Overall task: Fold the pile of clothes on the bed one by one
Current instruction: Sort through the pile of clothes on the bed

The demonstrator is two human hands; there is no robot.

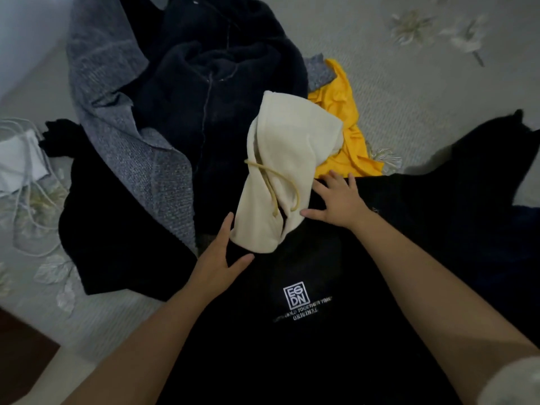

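Black fabric fills the near part of your view: a black garment (336, 331) with a white square logo (296, 296) lies spread on the bed (409, 83) right in front of you. Your left hand (214, 258) rests flat on its upper left edge, fingers straight and together, thumb spread out toward the cream hooded piece (280, 176), whose lower end it touches. Your right hand (339, 200) lies on the black garment's upper edge, fingers splayed and relaxed, thumb pointing at the cream piece; it grips nothing. Beyond your hands the pile sits on the bed: a dark navy fleece jacket (222, 92), a grey knit (117, 112) at its left, a yellow garment (344, 127) at the right, just behind the cream piece.
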